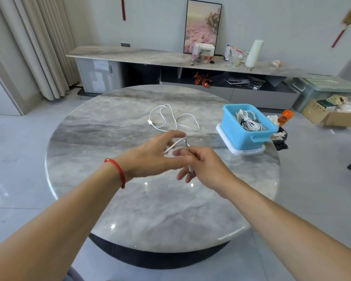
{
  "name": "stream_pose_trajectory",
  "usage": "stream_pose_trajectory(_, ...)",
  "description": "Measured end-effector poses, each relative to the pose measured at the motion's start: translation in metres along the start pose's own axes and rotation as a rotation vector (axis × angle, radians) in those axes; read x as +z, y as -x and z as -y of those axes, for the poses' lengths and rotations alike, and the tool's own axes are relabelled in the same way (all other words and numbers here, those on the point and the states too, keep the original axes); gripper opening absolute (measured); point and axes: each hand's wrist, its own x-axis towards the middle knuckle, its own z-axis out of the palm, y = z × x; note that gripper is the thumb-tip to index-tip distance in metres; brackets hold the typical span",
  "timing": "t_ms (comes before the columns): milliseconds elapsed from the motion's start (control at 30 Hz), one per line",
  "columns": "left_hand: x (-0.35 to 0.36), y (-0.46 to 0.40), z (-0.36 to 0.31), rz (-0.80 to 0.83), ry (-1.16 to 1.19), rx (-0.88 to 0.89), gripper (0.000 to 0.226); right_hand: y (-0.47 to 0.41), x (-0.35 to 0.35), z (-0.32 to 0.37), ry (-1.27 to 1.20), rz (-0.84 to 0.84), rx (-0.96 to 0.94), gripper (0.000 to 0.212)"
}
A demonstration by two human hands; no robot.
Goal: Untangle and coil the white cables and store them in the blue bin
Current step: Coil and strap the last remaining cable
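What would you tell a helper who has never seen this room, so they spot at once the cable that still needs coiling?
On the round marble table, look left of the blue bin, past the two hands. The loose white cable sprawls there in open loops, one end pinched by the right hand and running through the left hand. Unlike the bundled cables in the bin, it lies uncoiled.

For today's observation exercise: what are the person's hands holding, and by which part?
Both hands hold the white cable near one end: the right hand pinches it by the plug, the left hand holds the next stretch.
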Motion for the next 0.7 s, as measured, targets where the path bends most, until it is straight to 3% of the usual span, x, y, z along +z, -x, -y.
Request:
stream_pose_trajectory(100, 0.023, -0.004, 0.002, 0.056, 0.209, 0.094, 0.041, 0.006, 0.008, 0.005, -0.032, 0.091, -0.059, 0.031)
stream_pose_trajectory(167, 0.037, -0.010, 0.005, -0.030, 0.414, 0.054, 0.024, 0.009, 0.014, 0.009, 0.004, 0.139, -0.092, 0.024)
stream_pose_trajectory(300, 0.038, -0.021, 0.004, -0.329, 0.660, -0.141, 0.049, 0.012, 0.014, 0.014, 0.195, 0.230, -0.123, 0.007)
stream_pose_trajectory(400, 0.028, -0.021, 0.004, -0.390, 0.777, -0.152, 0.047, 0.012, 0.010, 0.006, 0.479, 0.223, -0.257, 0.019)
stream_pose_trajectory(467, 0.025, -0.021, 0.006, -0.403, 0.903, -0.174, 0.045, 0.009, 0.006, -0.004, 0.761, 0.148, -0.285, 0.029)
stream_pose_trajectory(533, 0.022, -0.022, 0.007, -0.415, 0.939, -0.219, 0.044, 0.007, 0.004, -0.013, 0.994, -0.018, -0.458, 0.021)
stream_pose_trajectory(600, 0.020, -0.022, 0.008, -0.440, 0.859, -0.258, 0.043, 0.005, 0.003, -0.017, 1.122, -0.169, -0.640, 0.006)
stream_pose_trajectory(700, 0.019, -0.021, 0.009, -0.427, 0.693, -0.300, 0.027, -0.001, -0.002, -0.019, 1.186, -0.195, -0.817, 0.014)
